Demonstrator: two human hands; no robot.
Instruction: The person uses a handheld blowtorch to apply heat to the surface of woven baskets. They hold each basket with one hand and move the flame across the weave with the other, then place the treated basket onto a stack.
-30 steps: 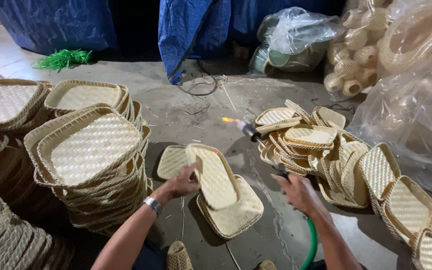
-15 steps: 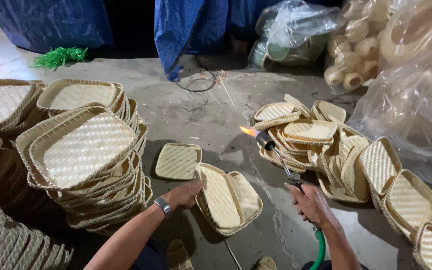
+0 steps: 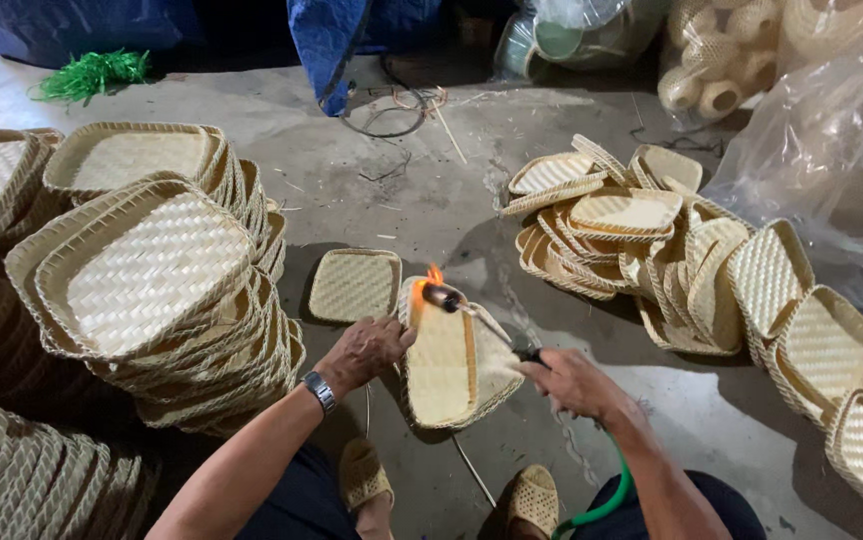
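My left hand [image 3: 367, 350] grips the left rim of a small woven bamboo tray [image 3: 442, 375], tilting it up on edge above another tray on the concrete floor. My right hand [image 3: 567, 380] holds a gas torch [image 3: 477, 315] with a thin metal tube; its orange flame [image 3: 432, 280] burns at the tip, right at the tray's upper rim. A green hose [image 3: 607, 500] runs back from the torch past my right arm. A metal watch sits on my left wrist.
Tall stacks of large woven trays [image 3: 142, 290] stand at left. A flat small tray [image 3: 354, 285] lies beside the held one. A loose heap of small trays [image 3: 632, 240] spreads right, with clear plastic bags [image 3: 832, 140] behind. My sandalled feet [image 3: 532, 495] are below.
The torch swung in from above the right heap to the held tray, its flame now at the rim. My left hand tipped the tray further up on edge.
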